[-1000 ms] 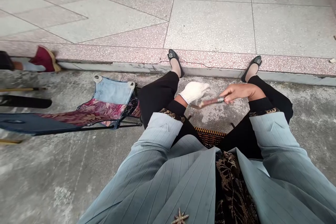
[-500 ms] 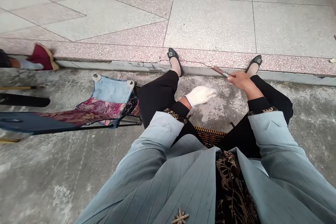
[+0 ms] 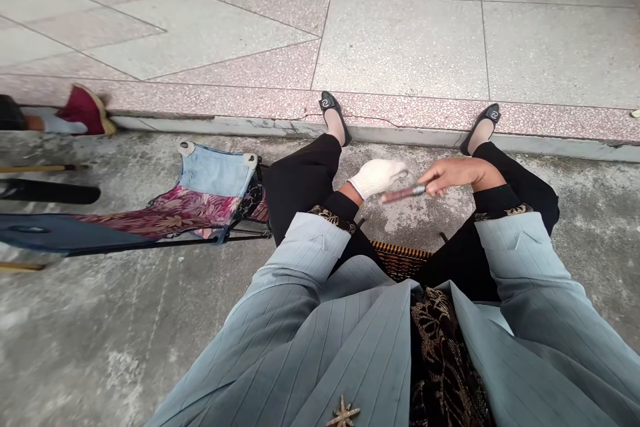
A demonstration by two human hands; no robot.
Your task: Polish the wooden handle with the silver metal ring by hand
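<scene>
My left hand (image 3: 379,178) wears a white knitted glove and is held over the concrete between my knees. Its fingers are curled together, and whatever they may hold is hidden. My bare right hand (image 3: 450,175) is closed on one end of a wooden-handled tool (image 3: 400,195). The brown handle points left, with a silvery wire-like band near my fingers, and its free end lies just below the gloved hand. The rest of the tool is hidden in my grip.
A folding chair (image 3: 215,177) with denim and floral cloth stands to my left. Beyond it are another person's red shoe (image 3: 87,110) and a black pole-like object (image 3: 50,191). My feet rest on a raised tiled edge (image 3: 405,117). A woven seat (image 3: 400,259) shows beneath me.
My right hand has moved left and toward me, and the tool's handle has swung from pointing up-left to pointing slightly down-left beneath the gloved hand. My left hand has shifted slightly away from me.
</scene>
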